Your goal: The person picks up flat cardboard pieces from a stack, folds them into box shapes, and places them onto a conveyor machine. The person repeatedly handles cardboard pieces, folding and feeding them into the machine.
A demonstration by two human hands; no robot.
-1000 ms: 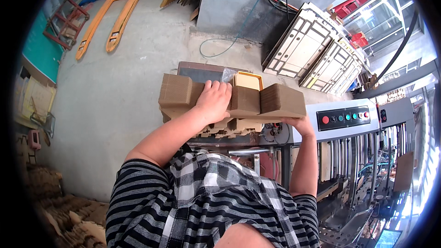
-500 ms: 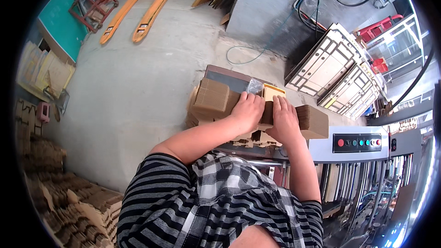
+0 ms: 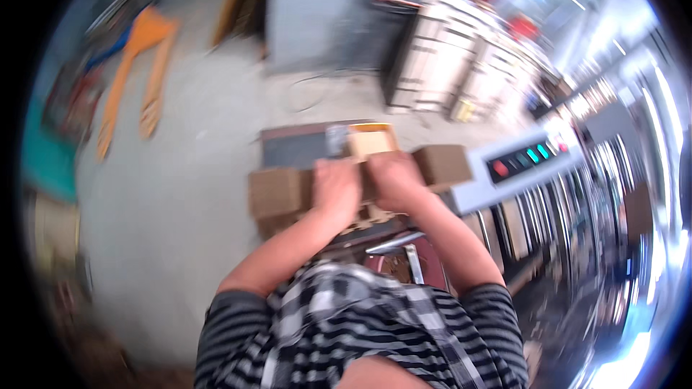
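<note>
A long row of brown folded cardboard pieces lies across the work surface in front of me. Its left block shows beside my left hand, and its right block sticks out past my right hand. My left hand is closed over the cardboard near the middle, blurred by motion. Close beside it, my right hand bends its fingers over the cardboard too; the fingertips are hidden. Right behind the hands stands a yellow-rimmed box, with clear plastic next to it.
A grey machine panel with lit buttons stands at the right, with metal rods below it. Cut boards lean at the back. An orange pallet jack sits on the floor at far left.
The view has swung, so the scene sits further left and is blurred. My right hand's fingers, earlier stretched forward, now bend down over the cardboard. Both hands remain at the row.
</note>
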